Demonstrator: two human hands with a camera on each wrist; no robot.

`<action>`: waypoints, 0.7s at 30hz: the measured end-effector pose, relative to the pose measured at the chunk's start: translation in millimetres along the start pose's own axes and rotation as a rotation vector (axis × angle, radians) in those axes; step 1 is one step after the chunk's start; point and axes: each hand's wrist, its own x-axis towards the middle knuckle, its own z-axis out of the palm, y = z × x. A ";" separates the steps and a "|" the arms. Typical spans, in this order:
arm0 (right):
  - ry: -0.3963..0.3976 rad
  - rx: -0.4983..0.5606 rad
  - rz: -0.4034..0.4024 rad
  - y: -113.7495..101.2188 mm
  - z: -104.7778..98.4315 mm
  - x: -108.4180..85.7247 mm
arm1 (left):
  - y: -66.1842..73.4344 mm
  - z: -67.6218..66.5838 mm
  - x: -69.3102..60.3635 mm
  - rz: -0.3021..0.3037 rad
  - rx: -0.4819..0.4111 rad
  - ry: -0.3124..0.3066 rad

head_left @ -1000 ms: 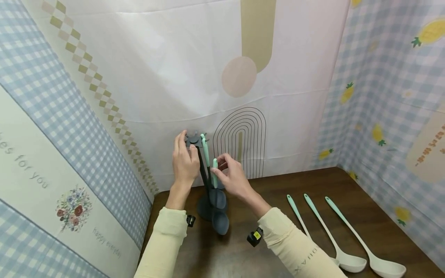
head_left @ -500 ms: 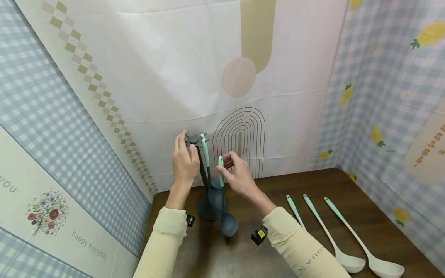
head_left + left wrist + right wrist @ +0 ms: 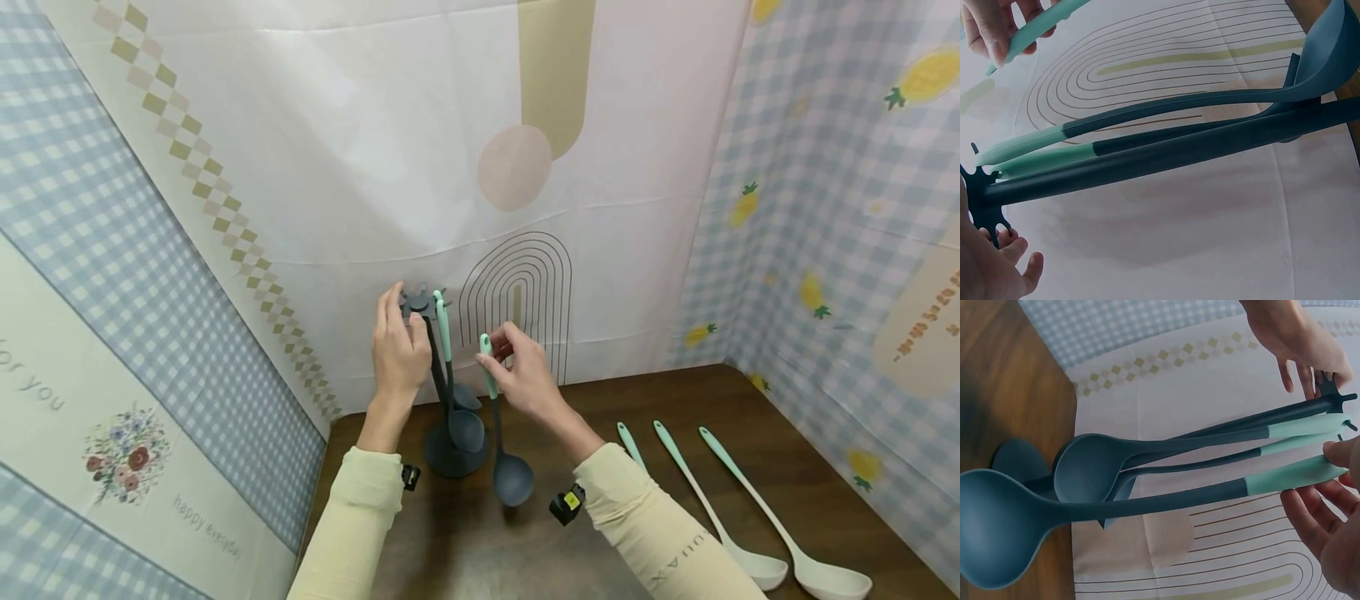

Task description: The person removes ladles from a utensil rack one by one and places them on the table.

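My right hand point(image 3: 528, 375) pinches the mint-green handle end of a dark grey-blue ladle point(image 3: 513, 479), whose bowl hangs down beside a dark utensil stand point(image 3: 442, 454). My left hand point(image 3: 400, 354) holds the stand's hooked top; in the left wrist view its fingers curl around the hooked disc. Two more mint-handled utensils hang on the stand. One is a ladle point(image 3: 1088, 469) with a deep round bowl; the other's head point(image 3: 467, 398) lies partly behind it. From the right wrist view, the held ladle point(image 3: 997, 528) is apart from the hooks, its thumb-side grip on the handle plain.
White ladles with mint handles lie on the brown wooden table point(image 3: 600, 400) to the right, including one white ladle point(image 3: 832, 579) at the far right and another white ladle point(image 3: 761, 569), with a third partly under my right sleeve. Patterned cloth point(image 3: 337, 167) hangs behind the stand and along both sides.
My right hand has moved right with the ladle, drawing it away from the stand and the hanging utensils. The left hand has stayed on the stand's top.
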 end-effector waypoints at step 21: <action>0.062 -0.045 0.007 8.6 -20.0 -1.8 | 3.5 -0.2 -3.3 -0.024 -0.002 -0.009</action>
